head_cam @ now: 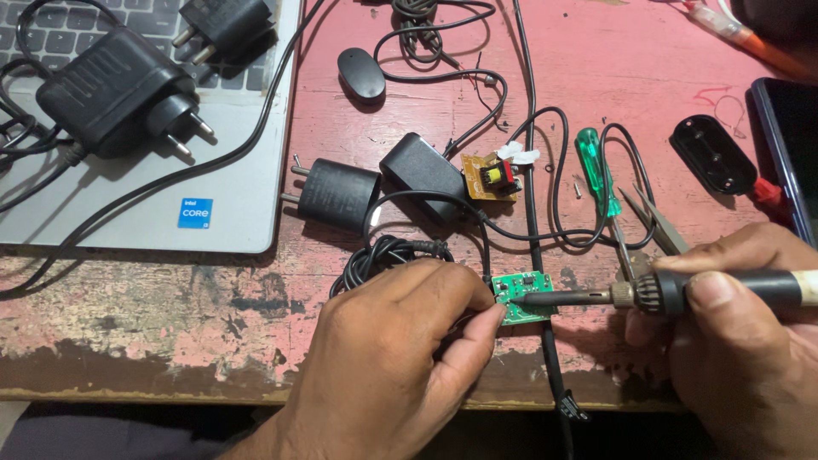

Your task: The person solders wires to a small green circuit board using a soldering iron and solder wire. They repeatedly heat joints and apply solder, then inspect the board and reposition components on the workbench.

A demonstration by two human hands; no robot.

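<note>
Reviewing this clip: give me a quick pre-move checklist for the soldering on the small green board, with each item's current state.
1. Left hand steadies the green circuit board: ok, fingers at its left edge.
2. Right hand grips the soldering iron on its handle: ok.
3. Iron tip on the board: ok, it meets the top face.
4. Tip hot: cannot tell.
5. Black cables clear of the iron: not ok, one passes under the board.
6. Green screwdriver out of the way: ok.
</note>
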